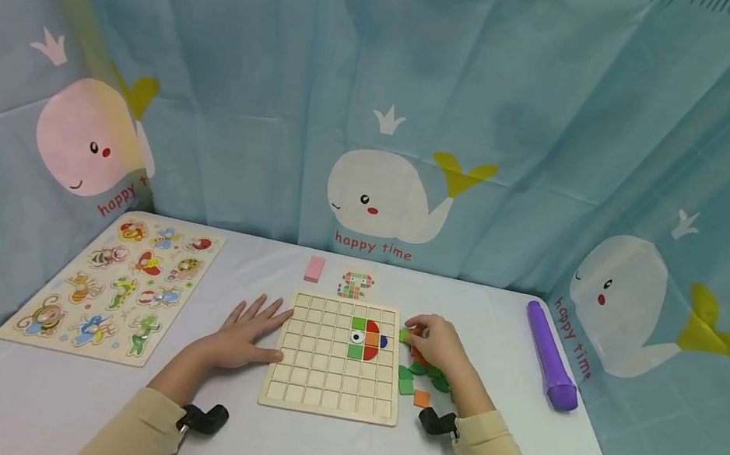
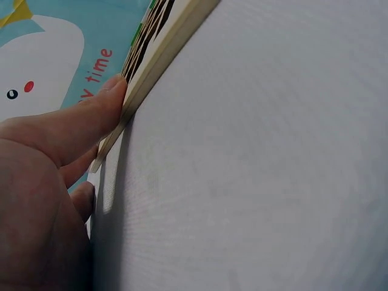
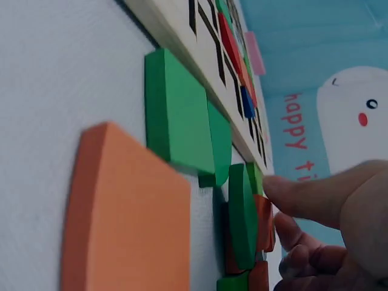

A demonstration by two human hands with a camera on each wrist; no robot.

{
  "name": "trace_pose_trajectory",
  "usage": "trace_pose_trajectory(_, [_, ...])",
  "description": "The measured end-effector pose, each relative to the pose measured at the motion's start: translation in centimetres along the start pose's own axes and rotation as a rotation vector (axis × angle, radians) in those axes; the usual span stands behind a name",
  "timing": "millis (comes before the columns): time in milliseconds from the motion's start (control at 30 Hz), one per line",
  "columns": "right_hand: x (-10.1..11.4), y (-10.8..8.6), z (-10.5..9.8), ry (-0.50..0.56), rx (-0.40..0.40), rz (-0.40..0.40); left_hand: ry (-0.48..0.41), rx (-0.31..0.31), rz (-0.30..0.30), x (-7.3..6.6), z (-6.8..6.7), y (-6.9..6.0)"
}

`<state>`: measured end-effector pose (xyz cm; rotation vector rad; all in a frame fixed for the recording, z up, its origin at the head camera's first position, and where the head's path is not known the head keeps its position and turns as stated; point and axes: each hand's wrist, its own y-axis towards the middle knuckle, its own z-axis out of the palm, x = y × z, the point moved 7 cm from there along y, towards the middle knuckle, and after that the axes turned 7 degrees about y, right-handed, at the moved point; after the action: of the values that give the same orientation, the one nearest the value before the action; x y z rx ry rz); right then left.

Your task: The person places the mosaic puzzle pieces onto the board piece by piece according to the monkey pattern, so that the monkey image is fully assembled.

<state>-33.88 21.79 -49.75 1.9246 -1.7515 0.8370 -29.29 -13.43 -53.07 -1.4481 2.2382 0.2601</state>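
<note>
A wooden grid board [image 1: 311, 400] lies on the white table, with red, green, orange and blue pieces and an eye tile [image 1: 357, 337] set in its right half. At its left edge my left hand [image 1: 234, 344] rests with fingers spread; the thumb and fingertips touch the rim, and the thumb [image 2: 91, 118] shows against the board's side in the left wrist view. Beyond the right edge, my right hand [image 1: 438, 342] pinches a light green block [image 1: 405, 336] with curled fingers. Its thumb [image 3: 303, 197] meets that block in the right wrist view; the index fingertip is partly hidden.
Loose green and red pieces lie under the right hand, near a green square [image 1: 406, 387] and an orange square [image 1: 421, 399]. Behind the board are a pattern card [image 1: 355, 285] and a pink block [image 1: 314, 269]. An insect puzzle [image 1: 114, 292] lies left, a purple tube [image 1: 550, 353] right.
</note>
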Motion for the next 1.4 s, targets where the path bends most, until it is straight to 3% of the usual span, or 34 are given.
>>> trace_pose_trajectory(300, [-0.6,0.6,0.4,-0.06,0.024,-0.005,0.004,-0.001,0.007,0.1,0.1,-0.1])
trace_pose_trajectory(800, [-0.4,0.7,-0.1,0.077,0.035,0.01,-0.009,0.008,0.003,-0.2,0.1,-0.1])
trace_pose_trajectory(1100, [-0.2,1.0,-1.0,0.133,-0.009,-0.025,-0.012,0.014,0.0,-0.2,0.1,0.0])
trace_pose_trajectory(1267, [0.3,1.2,-0.9,0.208,0.013,-0.039,-0.006,0.013,-0.002,-0.2,-0.1,0.0])
trace_pose_trajectory(1400, [1.0,1.3,-0.5,0.203,0.028,-0.064,-0.003,0.014,-0.003,-0.1,0.0,0.0])
